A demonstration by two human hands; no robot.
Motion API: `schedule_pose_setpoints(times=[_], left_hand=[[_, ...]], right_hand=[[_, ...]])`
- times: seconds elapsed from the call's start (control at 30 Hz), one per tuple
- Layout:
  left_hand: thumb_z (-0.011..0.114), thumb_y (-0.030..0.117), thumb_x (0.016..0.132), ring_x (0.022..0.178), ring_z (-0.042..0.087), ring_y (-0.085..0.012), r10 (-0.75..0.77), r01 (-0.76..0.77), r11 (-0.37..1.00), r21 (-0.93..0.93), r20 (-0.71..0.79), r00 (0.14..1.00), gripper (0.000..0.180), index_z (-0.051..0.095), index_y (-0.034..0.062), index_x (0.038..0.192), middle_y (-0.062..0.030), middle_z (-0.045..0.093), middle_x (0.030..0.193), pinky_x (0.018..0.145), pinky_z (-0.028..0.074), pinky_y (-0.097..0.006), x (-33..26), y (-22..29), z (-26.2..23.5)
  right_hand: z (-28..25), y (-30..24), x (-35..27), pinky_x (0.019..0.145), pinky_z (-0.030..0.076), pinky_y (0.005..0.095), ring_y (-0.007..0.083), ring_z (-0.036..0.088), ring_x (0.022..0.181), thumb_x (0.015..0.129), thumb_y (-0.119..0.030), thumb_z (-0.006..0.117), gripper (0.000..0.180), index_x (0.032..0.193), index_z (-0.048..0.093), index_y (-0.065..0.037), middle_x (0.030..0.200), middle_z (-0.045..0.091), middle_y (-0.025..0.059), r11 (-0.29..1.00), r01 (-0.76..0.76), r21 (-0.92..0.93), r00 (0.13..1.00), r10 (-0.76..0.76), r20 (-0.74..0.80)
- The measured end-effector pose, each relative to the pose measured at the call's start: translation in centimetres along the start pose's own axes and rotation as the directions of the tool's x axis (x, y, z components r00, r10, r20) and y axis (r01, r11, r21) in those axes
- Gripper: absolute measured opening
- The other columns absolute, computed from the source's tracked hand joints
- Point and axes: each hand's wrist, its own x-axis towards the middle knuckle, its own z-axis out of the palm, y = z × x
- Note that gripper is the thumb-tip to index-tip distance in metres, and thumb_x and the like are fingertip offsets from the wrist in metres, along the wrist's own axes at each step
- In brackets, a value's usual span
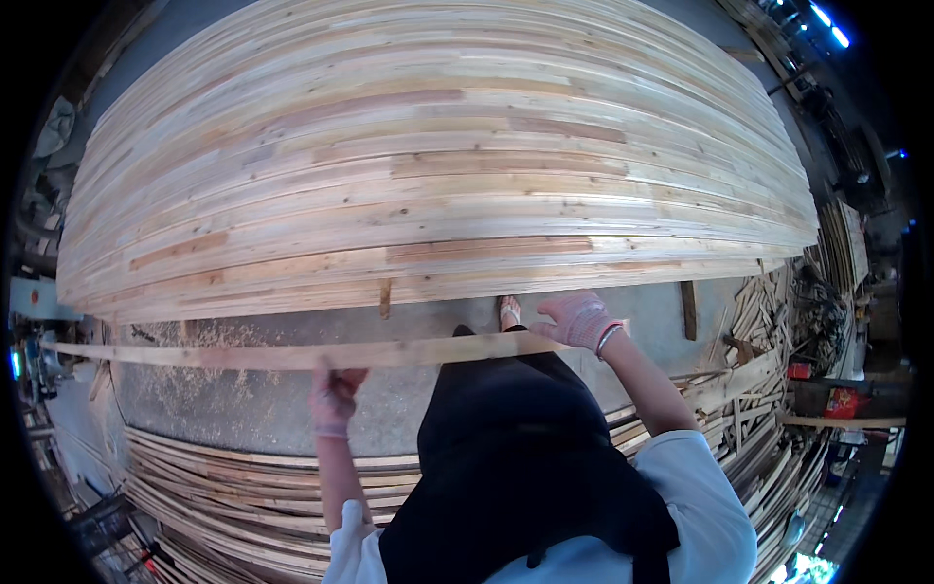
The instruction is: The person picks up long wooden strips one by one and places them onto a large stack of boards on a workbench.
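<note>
Both gloved hands, left hand (pixel 334 389) and right hand (pixel 580 321), seemingly clamp one long wooden strip (pixel 243 355), the big stacked board pile (pixel 438 165) just beyond their grip.

Two small red containers (pixel 843 401) sit at the far right among the scrap wood, one boxy (pixel 800 371) and one larger with pale markings. No label, sign or screen shows anywhere else.

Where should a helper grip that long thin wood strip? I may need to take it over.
Grip the long strip along its middle, hands spread apart, coming from the near side as the left hand and right hand do. It is long, thin and level, so a single end grip would probably let it sag.
</note>
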Motion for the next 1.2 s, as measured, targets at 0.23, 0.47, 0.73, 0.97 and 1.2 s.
schedule_pose_setpoints(times=[0.23,0.47,0.73,0.97,1.2], left_hand=[[0.065,0.048,0.089,0.1,0.065,-0.0247,-0.168,0.148,0.976,0.159,0.119,0.979,0.055,0.057,0.01,0.127,-0.0089,0.067,0.114,0.094,0.051,-0.043,-3.1,-3.9,6.8],[0.062,0.054,0.088,0.097,0.065,-0.0293,-0.212,0.187,0.967,0.173,0.142,0.967,0.055,0.061,0.0084,0.119,-0.0119,0.069,0.104,0.1,0.046,-0.05,-2.1,-10.2,11.5],[0.06,0.057,0.089,0.069,0.06,-0.0175,0.219,-0.293,0.941,-0.17,-0.356,0.908,0.053,0.063,0.0078,0.108,-0.0002,0.067,0.086,0.09,0.054,-0.043,-1.6,-3.9,7.8],[0.052,0.055,0.094,0.079,0.062,-0.0183,-0.046,-0.077,0.968,-0.238,-0.473,0.88,0.05,0.064,0.0095,0.11,-0.0007,0.069,0.093,0.089,0.051,-0.047,0.7,-9.1,12.9],[0.045,0.06,0.095,0.08,0.06,-0.0197,-0.18,0.084,0.97,-0.23,-0.436,0.882,0.054,0.065,0.0122,0.112,-0.0012,0.067,0.094,0.091,0.048,-0.046,3.6,-12.7,15.2]], right_hand=[[0.5,-1.9,2.7,0.096,0.045,0.0429,0.0314,0.062,0.108,0.091,-0.053,0.052,0.045,0.119,0.066,-0.019,0.109,0.069,0.0112,0.844,0.312,0.435,0.943,-0.331,-0.035],[-0.1,0.1,8.3,0.1,0.041,0.0489,0.0296,0.06,0.115,0.087,-0.052,0.056,0.053,0.126,0.058,-0.016,0.123,0.063,0.0124,0.927,0.347,0.144,0.937,-0.336,-0.098],[3.4,17.7,12.7,0.109,0.033,0.042,0.0286,0.051,0.122,0.082,-0.048,0.062,0.062,0.128,0.052,-0.009,0.133,0.054,0.0131,0.949,-0.293,-0.117,0.922,0.248,-0.298],[6.9,23.0,16.2,0.113,0.028,0.0427,0.0246,0.043,0.133,0.084,-0.036,0.06,0.051,0.13,0.051,-0.016,0.137,0.051,0.009,0.893,-0.361,-0.268,0.899,0.257,-0.355],[9.7,24.7,17.6,0.108,0.032,0.0435,0.0249,0.051,0.123,0.09,-0.024,0.046,0.036,0.126,0.053,-0.021,0.135,0.053,0.006,0.944,-0.294,-0.151,0.901,0.221,-0.373]])
